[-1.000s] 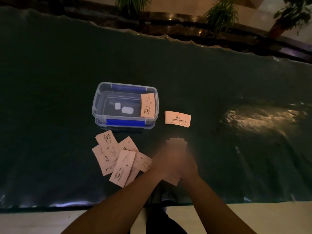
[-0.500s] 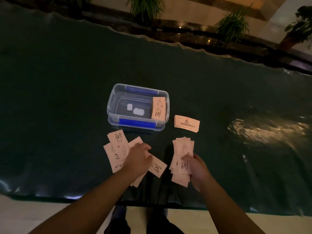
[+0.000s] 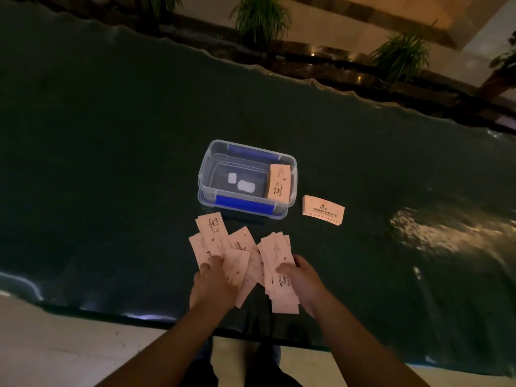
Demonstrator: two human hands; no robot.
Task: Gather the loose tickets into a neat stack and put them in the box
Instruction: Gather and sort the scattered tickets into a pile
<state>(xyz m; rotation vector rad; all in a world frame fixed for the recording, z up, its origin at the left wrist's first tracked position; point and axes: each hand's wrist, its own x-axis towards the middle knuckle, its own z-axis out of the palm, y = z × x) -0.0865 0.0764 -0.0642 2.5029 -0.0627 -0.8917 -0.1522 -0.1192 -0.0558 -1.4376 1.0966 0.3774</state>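
Pink paper tickets (image 3: 212, 236) lie fanned out on the dark tabletop just in front of a clear plastic box (image 3: 205, 174) with blue clips. My left hand (image 3: 213, 283) rests on the near end of this loose pile, fingers pinching a ticket. My right hand (image 3: 303, 280) grips an uneven bundle of tickets (image 3: 279, 263), thumb on top, right beside the loose pile. Inside the box, a squared stack of tickets (image 3: 279, 183) leans against the right wall.
Another squared stack of tickets (image 3: 323, 209) lies on the table right of the box. The table's near edge (image 3: 111, 311) runs just below my wrists. Potted plants (image 3: 259, 18) line a ledge beyond the far edge. A bright glare patch (image 3: 446, 230) shines at right.
My right hand has carried its bundle leftwards until it touches the loose pile. My left hand has slid slightly nearer and taken hold of a ticket at the pile's near end.
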